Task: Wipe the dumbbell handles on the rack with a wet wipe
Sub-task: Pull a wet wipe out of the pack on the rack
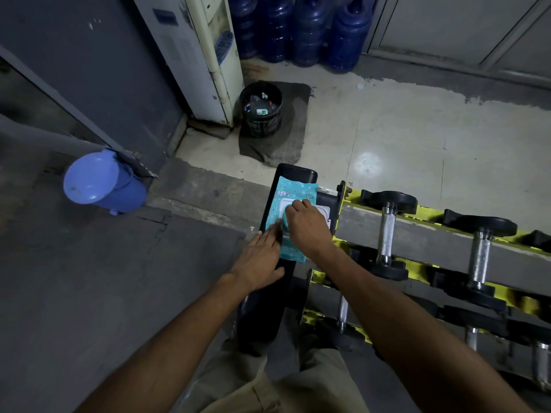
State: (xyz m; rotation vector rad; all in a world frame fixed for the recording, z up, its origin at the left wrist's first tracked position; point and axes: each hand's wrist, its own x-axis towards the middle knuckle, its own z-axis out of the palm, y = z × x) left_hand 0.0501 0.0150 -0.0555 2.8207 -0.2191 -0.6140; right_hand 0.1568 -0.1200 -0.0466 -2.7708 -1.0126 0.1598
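A teal wet wipe pack (290, 190) lies on a black padded bench (295, 174) beside the dumbbell rack (429, 234). My left hand (259, 257) lies flat with straight fingers against the pack's left side. My right hand (308, 225) is over the pack's middle, its fingers curled at the opened flap lid. Whether a wipe is pinched there is hidden by the hand. Several dumbbells with knurled steel handles (386, 231) rest on the yellow and black rack tiers to the right.
A black waste bin (261, 110) stands on a dark mat on the floor ahead. A blue lidded bin (101, 181) sits at the left by a grey wall. Blue water jugs (304, 28) line the back wall beside a white dispenser (205, 55).
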